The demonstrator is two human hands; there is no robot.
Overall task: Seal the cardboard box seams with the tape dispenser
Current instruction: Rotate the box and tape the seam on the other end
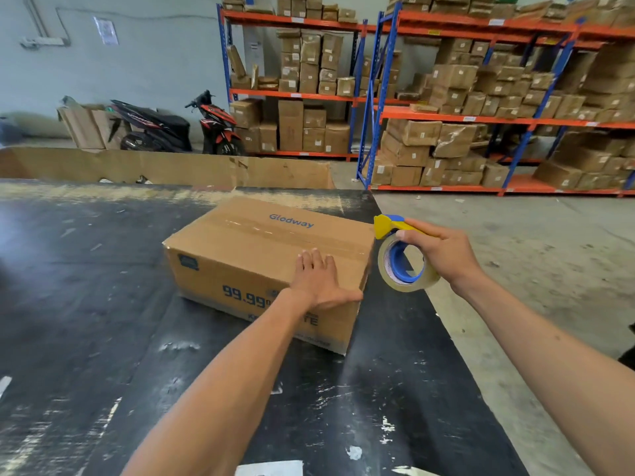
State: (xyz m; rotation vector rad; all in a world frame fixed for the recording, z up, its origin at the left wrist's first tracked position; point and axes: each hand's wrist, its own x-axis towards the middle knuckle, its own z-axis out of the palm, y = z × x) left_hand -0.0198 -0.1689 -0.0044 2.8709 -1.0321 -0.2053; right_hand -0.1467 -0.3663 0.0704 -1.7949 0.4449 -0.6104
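Note:
A brown cardboard box [247,249] with blue "Glodway" print lies on the black table [86,304]. Clear tape runs along its top centre seam. My left hand [319,280] rests flat on the box's near right top edge, fingers spread, thumb over the front face. My right hand [443,252] holds a yellow and blue tape dispenser [402,255] with a roll of clear tape, in the air just off the box's right end. The dispenser's yellow blade end sits close to the box's top right corner.
A long low cardboard wall [165,166] borders the table's far edge. The table's right edge drops to a concrete floor [515,242]. Blue and orange shelving [446,115] stacked with cartons fills the back right. Two scooters [178,128] stand by the back wall.

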